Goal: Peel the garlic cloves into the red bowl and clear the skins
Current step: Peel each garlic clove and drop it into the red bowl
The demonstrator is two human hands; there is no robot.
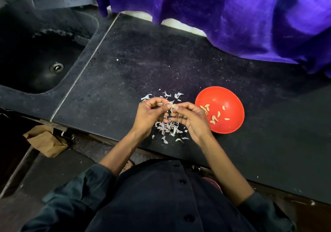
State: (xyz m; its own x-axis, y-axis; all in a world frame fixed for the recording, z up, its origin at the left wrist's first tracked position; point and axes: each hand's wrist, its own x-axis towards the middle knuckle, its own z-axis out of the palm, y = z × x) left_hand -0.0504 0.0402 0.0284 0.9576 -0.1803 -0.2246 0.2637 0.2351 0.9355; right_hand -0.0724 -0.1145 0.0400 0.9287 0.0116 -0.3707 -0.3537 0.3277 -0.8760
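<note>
1. Nearest is the person's dark buttoned shirt [166,201], with both sleeves pushed up on the forearms.
2. At the near left, below the counter edge, a crumpled brown paper bag [47,142] lies on the floor.
3. On the black counter [111,81] a heap of pale garlic skins [167,127] lies under and around the two hands; more skins lie just behind the hands.
4. The left hand [149,114] has its fingers curled, and its fingertips pinch a small garlic clove [172,105].
5. The right hand [190,119] meets the same clove from the right, its thumb and first finger closed on it; the other fingers are bent loosely.
6. Just to the right of the right hand stands the red bowl [231,122], touching nothing else. Inside it lie several peeled cloves [214,118], spread on the bottom.
7. At the far left a dark sink [35,52] is set in the counter, with a round drain [56,67].
8. Along the far edge hangs a purple cloth [223,16], its lower right part resting on the counter.
</note>
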